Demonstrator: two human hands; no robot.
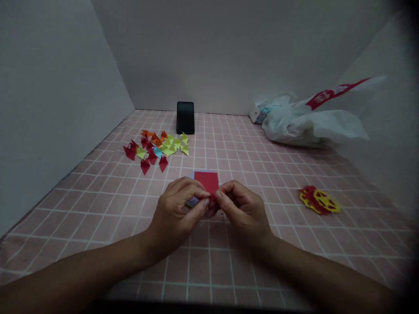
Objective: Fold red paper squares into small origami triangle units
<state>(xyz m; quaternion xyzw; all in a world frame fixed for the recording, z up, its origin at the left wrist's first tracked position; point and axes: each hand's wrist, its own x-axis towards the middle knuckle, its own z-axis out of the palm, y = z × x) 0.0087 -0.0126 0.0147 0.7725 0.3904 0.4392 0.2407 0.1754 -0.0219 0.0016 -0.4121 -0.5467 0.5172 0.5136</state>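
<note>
From my feed: left hand [178, 203] and right hand [244, 207] both pinching a small red paper piece [212, 198] at the fingertips, low center over the table; its shape is mostly hidden. Flat red square sheet [206, 179] just beyond, on lilac paper [192, 201]. White lettering on the red band of the plastic bag [294, 124], can't read it. Bag's thin, crumpled. Pointed folded-paper birds [157, 140], lacy yellow-and-red cut-outs [327, 201], white-gridded pink tabletop [131, 222].

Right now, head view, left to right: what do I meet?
Red origami cranes, black smartphone, red paper square, right hand, red-and-yellow cutouts.
</note>
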